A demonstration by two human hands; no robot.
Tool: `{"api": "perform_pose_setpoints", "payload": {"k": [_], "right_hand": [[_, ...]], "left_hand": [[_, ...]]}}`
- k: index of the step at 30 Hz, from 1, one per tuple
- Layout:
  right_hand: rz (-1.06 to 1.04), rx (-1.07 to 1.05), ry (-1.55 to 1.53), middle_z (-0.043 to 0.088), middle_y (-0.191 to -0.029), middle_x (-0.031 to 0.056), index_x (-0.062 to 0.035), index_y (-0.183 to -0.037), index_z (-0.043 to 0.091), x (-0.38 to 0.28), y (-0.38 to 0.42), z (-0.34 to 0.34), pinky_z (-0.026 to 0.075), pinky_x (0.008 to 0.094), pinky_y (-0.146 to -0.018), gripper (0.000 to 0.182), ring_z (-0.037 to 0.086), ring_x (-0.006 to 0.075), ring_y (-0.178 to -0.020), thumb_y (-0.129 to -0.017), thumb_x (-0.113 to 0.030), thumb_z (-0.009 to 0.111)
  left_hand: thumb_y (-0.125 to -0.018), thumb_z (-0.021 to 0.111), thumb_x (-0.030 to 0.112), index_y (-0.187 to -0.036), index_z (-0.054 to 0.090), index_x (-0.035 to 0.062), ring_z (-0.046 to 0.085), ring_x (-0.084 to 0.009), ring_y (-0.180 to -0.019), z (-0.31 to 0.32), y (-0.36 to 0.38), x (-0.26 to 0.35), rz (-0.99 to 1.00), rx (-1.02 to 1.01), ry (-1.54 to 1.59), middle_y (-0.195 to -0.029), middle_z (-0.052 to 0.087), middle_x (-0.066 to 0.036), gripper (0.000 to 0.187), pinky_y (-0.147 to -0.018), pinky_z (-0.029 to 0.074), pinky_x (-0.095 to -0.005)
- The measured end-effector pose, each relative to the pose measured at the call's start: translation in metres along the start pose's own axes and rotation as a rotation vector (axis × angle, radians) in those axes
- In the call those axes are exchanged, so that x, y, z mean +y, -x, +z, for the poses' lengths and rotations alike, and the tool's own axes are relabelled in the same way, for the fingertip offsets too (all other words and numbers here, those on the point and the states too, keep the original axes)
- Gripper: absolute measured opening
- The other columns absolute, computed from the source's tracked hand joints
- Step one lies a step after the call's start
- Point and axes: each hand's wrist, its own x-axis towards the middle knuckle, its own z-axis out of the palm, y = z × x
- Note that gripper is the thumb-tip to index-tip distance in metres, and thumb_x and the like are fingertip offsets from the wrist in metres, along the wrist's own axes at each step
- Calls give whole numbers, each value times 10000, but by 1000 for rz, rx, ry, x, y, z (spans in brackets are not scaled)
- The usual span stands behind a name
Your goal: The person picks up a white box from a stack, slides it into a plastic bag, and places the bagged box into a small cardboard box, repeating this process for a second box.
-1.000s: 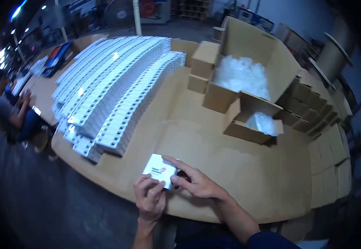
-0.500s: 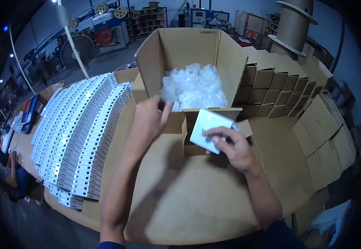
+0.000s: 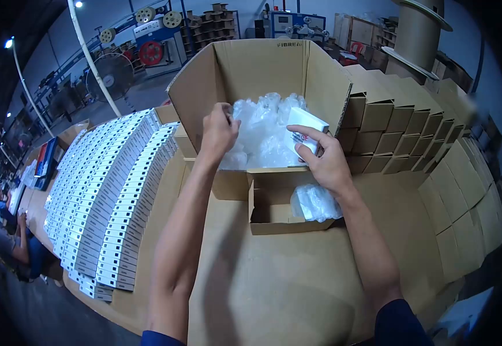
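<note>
In the head view my right hand (image 3: 326, 155) grips a thin white box (image 3: 306, 119) with small red print, holding it tilted over the front of a large carton (image 3: 262, 63). My left hand (image 3: 219, 131) is inside the carton's left side, its fingers curled at the edge of clear bubble wrap bags (image 3: 265, 130); they appear pinched on one, though the fingertips are partly hidden. Below the hands stands a small open brown box (image 3: 288, 229). A bubble-wrapped packet (image 3: 314, 203) rests at its right end, partly behind my right wrist.
Rows of stacked white boxes (image 3: 112, 190) fill the left side of the cardboard-covered table (image 3: 274, 288). Folded brown cartons (image 3: 384, 115) are stacked at the right, with more brown boxes (image 3: 459, 202) nearer. Another person (image 3: 14, 236) sits far left; machines stand behind.
The right hand has moved up and away with the white box, uncovering the small brown box and wrapped packet. My left hand has risen slightly along the carton's left side. The view has shifted slightly.
</note>
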Motion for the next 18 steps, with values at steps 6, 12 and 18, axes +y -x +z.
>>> {"api": "perform_pose_setpoints", "payload": {"k": [6,12,18], "right_hand": [[-96,27,-24,682,-1149,168,-74,-1300,689,-18,28,0,491,364,-998,488,641,238,-1101,-856,-238,810],[-27,-121,-257,671,-1111,116,-32,-1352,646,-43,94,15,499,321,-918,749,600,166,-1034,-757,-394,921],[295,-118,-659,625,-862,-30,14,-992,676,-70,199,17,446,217,-677,144,544,28,-828,-968,-114,737]], "left_hand": [[-974,584,56,-1240,618,-56,674,-179,-979,-50,71,42,-261,-189,998,-1119,676,-91,291,-819,551,-300],[-973,536,5,-1294,557,-69,654,-190,-1085,-83,191,85,-440,-220,1443,-1203,652,-140,331,-954,536,-333],[-955,503,33,-1286,500,-66,700,-270,-1004,-92,292,102,-605,-284,1527,-1165,641,-180,346,-848,648,-469]]}}
